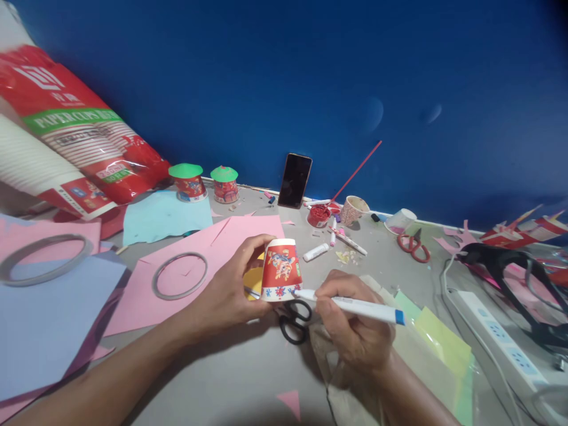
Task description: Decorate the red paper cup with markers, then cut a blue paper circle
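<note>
My left hand (235, 284) grips a red paper cup (283, 260) from its left side, rim downward. Small blue and red flower shapes run along the white band near the cup's rim. In my right hand (355, 319) is a white marker (368, 309) with a blue end, its tip at the lower right of that band. Black-handled scissors (295, 322) lie just below the cup, their blades partly hidden. Behind my left fingers shows a yellow round piece (254, 278), mostly covered.
Two cups with green paper tops (186, 171) stand at the back left, near a bag of paper cups (89, 118). A phone (295, 180) leans on the blue wall. Pink paper (146, 302), tape rings, red scissors (413, 245) and a power strip (501, 337) surround my hands.
</note>
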{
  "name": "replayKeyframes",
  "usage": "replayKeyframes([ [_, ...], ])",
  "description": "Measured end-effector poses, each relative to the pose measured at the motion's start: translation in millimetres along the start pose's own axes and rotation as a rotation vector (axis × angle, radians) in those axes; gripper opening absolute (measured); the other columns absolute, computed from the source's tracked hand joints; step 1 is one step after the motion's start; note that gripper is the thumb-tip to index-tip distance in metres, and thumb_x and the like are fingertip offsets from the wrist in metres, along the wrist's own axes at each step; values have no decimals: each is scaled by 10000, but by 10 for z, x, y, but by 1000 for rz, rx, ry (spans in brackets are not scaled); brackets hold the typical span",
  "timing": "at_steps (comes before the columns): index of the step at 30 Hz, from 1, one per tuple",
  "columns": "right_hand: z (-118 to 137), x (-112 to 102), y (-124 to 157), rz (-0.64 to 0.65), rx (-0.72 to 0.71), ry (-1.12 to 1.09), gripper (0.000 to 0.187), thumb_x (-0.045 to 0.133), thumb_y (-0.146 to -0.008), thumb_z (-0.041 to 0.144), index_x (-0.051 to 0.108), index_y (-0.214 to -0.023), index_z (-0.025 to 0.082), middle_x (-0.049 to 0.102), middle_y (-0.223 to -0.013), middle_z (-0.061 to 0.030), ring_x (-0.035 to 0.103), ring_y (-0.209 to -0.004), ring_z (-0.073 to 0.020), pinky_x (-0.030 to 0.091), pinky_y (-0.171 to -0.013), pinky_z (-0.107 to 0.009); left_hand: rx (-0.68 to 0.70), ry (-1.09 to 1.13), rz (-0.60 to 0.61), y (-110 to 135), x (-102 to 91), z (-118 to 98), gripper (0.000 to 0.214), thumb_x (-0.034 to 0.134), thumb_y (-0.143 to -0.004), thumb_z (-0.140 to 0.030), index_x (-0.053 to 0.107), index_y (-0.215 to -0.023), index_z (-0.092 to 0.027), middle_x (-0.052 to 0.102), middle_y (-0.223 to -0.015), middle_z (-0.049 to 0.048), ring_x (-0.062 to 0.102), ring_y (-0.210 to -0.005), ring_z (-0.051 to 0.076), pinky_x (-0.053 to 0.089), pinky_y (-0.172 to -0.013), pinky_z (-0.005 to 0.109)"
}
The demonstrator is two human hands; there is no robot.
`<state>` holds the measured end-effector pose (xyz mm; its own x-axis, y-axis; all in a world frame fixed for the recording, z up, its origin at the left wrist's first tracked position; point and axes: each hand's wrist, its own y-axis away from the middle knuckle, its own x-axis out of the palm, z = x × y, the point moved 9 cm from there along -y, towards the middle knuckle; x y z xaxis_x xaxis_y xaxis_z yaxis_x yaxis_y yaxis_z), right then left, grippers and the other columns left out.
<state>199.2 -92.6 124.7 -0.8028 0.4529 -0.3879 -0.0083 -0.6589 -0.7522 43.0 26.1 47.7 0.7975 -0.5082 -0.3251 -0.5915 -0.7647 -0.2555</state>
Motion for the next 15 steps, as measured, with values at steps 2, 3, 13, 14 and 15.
replayKeyframes([
  [2, 4, 10, -9, 12, 0, -13, 174, 619, -953, 75, 660, -926, 241, 710, -708, 43, 630, -569, -115, 452, -540, -217, 4, -6, -6, -1, -4, -14, 777, 889, -786, -305, 524, -1472, -286, 626, -1532, 119, 649, -1450, 355, 545, -1223, 484],
  [3, 8, 15, -15, 19, -2, -15, 175, 618, -953, 73, 659, -925, 241, 711, -706, 42, 628, -565, -115, 444, -533, -217, 8, -3, -8, -2, -5, -21, 776, 886, -787, -302, 525, -1473, -287, 626, -1536, 118, 651, -1448, 354, 546, -1221, 482],
  [13, 21, 10, -36, 23, -2, 12, 181, 623, -948, 67, 664, -917, 241, 731, -711, 38, 658, -567, -120, 463, -538, -218, 0, -12, -18, -5, -17, -55, 762, 880, -766, -280, 549, -1452, -289, 651, -1519, 105, 663, -1436, 353, 546, -1221, 475],
  [14, 16, 0, -32, 11, 1, 12, 181, 623, -947, 69, 666, -914, 242, 729, -712, 38, 663, -574, -122, 480, -554, -221, 0, -16, -16, -5, -15, -52, 765, 882, -768, -282, 547, -1455, -291, 646, -1527, 106, 659, -1442, 353, 550, -1216, 472],
  [15, 12, -8, -27, 1, 4, 13, 181, 624, -947, 71, 668, -912, 243, 726, -711, 38, 667, -579, -124, 494, -569, -223, 0, -19, -15, -7, -14, -49, 768, 885, -770, -285, 544, -1458, -293, 643, -1531, 106, 658, -1443, 352, 552, -1213, 470],
])
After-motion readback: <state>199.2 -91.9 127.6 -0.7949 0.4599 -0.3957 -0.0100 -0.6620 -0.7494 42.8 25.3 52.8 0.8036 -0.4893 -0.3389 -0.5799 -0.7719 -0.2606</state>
